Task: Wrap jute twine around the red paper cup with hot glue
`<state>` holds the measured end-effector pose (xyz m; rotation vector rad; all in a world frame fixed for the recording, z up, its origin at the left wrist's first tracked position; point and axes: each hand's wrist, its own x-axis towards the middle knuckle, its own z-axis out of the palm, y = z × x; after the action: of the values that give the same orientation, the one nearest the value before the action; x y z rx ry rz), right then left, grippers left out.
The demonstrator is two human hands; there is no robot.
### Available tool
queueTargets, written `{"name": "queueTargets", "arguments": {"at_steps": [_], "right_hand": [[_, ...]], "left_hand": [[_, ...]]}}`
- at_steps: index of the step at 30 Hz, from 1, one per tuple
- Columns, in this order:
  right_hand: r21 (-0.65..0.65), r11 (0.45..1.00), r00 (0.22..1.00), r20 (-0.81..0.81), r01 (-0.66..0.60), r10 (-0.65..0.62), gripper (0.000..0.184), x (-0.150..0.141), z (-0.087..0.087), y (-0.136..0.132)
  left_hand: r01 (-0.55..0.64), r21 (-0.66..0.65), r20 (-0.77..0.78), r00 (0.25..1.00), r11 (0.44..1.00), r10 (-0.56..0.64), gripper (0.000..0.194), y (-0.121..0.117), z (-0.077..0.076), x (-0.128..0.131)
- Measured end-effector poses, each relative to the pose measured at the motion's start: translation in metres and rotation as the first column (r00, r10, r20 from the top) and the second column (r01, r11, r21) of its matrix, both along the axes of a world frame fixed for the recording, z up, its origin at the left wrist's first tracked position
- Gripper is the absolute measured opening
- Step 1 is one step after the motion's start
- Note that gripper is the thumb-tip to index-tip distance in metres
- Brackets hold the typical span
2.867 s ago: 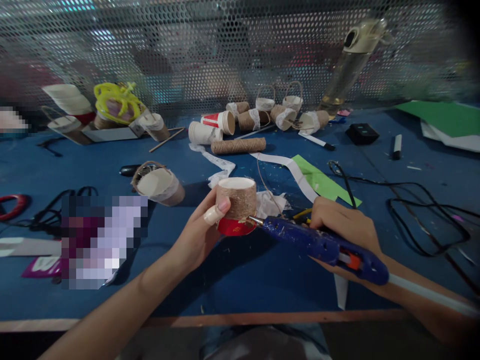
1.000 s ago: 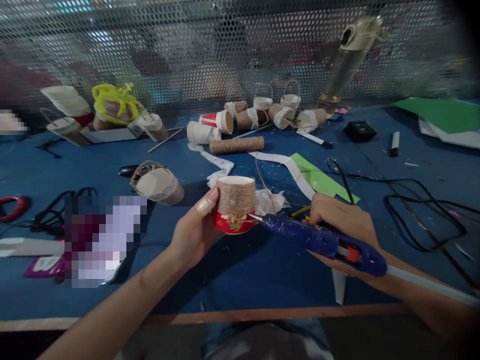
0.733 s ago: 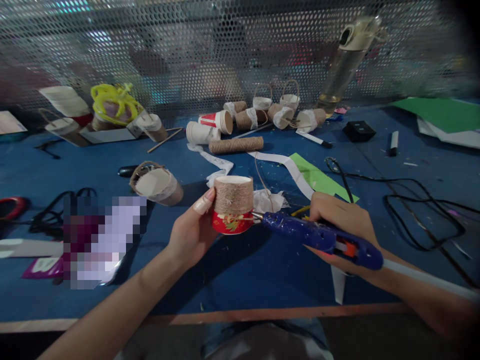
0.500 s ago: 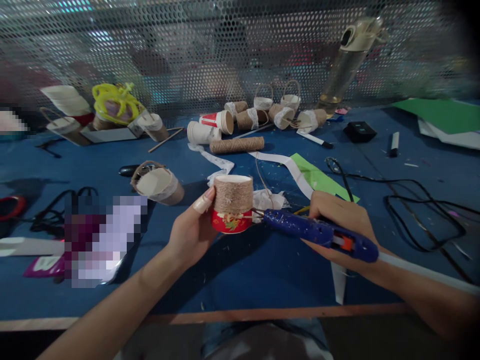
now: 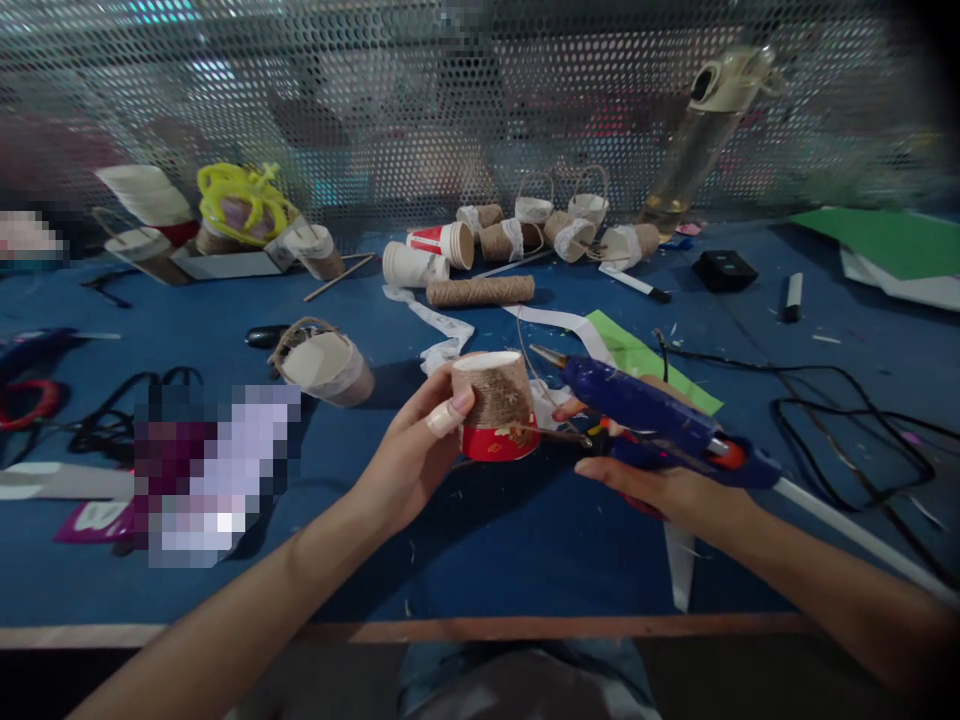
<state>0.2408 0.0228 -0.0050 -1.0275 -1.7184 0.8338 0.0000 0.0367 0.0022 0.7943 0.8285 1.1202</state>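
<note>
My left hand (image 5: 420,440) is closed around a red paper cup (image 5: 495,443), its thumb and fingers on the cup's side. Brown twine (image 5: 491,388) wraps the upper part of the cup, leaving a red printed band bare below. A loose strand of twine stretches from the cup toward my right hand (image 5: 660,485). That hand grips a blue hot glue gun (image 5: 645,405), and its nozzle points up and left, apart from the cup. Between the right fingers and under the gun, small yellow and red parts show, too covered to make out.
A twine roll (image 5: 480,291), lace ribbon (image 5: 442,335) and green paper (image 5: 652,360) lie beyond the cup. A twine-handled cup (image 5: 330,368) stands left; several more sit by the mesh screen (image 5: 420,120). A black cable (image 5: 825,370) loops at right, near a water bottle (image 5: 694,140).
The glue gun's nozzle has left the cup's side and tilted upward. My left hand has shifted the cup slightly right. The right fingers have moved up to the loose twine.
</note>
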Motion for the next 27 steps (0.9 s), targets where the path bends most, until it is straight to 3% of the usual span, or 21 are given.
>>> {"name": "queueTargets", "arguments": {"at_steps": [3,7,17,27], "right_hand": [[-0.05,0.998,0.996,-0.082,-0.031,0.027,0.033,-0.007,-0.005,-0.002],[-0.071,0.997,0.993,-0.117,0.025,-0.033,0.022,-0.01,-0.002,-0.004],[-0.011,0.996,0.996,0.006,0.088,-0.088,0.011,-0.005,0.001,-0.004],[-0.241,0.97,0.999,-0.029,0.016,-0.024,0.019,-0.003,0.009,0.001]], "left_hand": [[0.025,-0.003,0.004,1.0,1.0,-0.025,0.034,-0.001,-0.001,0.001],[0.026,0.01,0.009,1.0,1.0,-0.026,0.032,0.0,-0.004,0.001],[0.027,0.023,-0.025,0.999,0.999,-0.026,0.033,0.001,-0.005,0.0],[0.039,0.019,-0.1,0.994,0.999,-0.036,0.034,-0.001,-0.005,-0.001]]}}
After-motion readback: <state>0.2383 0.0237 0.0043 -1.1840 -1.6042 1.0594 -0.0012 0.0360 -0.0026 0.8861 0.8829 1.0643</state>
